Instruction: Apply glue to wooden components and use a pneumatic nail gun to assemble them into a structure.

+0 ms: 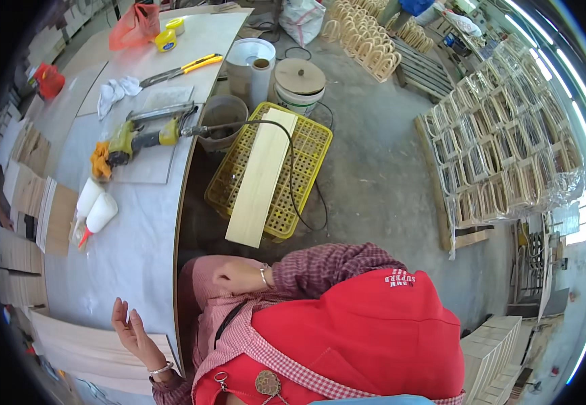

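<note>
Your red top (367,331) is nearest. Your left hand (134,337) is up by the counter (120,270) with its fingers apart, and its grip looks loose with nothing in it. Your right hand (239,277) lies on your lap with the fingers curled, and I can't tell if its grip has anything inside. The flat wood boards (97,347) lie on the counter, just beside your left hand; I can't tell if you touch them. Your bracelet (161,368) could catch on a board's edge if your arm slides over it.

The nail gun (147,140) lies on the counter, and its hose (242,123) hangs over the side. If a foot snags the hose, the gun could get pulled off. The white bottles (102,212) lie on their sides, so they could leak if a top is loose. The long board (260,179) pokes past the yellow crate (306,162) toward your knees; a bump there could tip it.
</note>
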### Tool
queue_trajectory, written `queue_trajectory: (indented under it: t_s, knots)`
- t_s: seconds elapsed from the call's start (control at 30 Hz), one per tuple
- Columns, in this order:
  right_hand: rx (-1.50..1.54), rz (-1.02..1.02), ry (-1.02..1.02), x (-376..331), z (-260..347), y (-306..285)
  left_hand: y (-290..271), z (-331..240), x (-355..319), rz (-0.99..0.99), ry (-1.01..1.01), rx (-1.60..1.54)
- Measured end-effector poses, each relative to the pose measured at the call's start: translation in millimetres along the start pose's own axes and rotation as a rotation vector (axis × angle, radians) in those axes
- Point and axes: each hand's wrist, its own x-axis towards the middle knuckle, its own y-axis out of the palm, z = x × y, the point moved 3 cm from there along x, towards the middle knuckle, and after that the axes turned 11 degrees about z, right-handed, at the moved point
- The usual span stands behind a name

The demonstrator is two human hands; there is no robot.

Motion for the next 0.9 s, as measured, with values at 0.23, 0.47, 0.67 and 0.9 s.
queue_trajectory:
  t_s: [0.23, 0.47, 0.67, 0.9]
  knots:
    - [0.087, 0.005, 0.035, -6.4, -1.1, -20.8, 4.1, -13.2, 6.5, 0.043, -0.108, -0.102]
    - [0.029, -0.179, -0.243, 87.4, 74.5, -92.2, -67.8, 12.2, 25.3, -0.147, -0.148, -0.266]
    - [0.047, -0.415, -0.738, 212.4, 132.6, -158.9, -126.7, 54.0, 63.5, -0.239, -0.148, -0.291]
    - [0.126, -0.113, -0.277, 318.2, 181.6, -157.1, -161.2, 85.5, 96.0, -0.464, -0.26, -0.192]
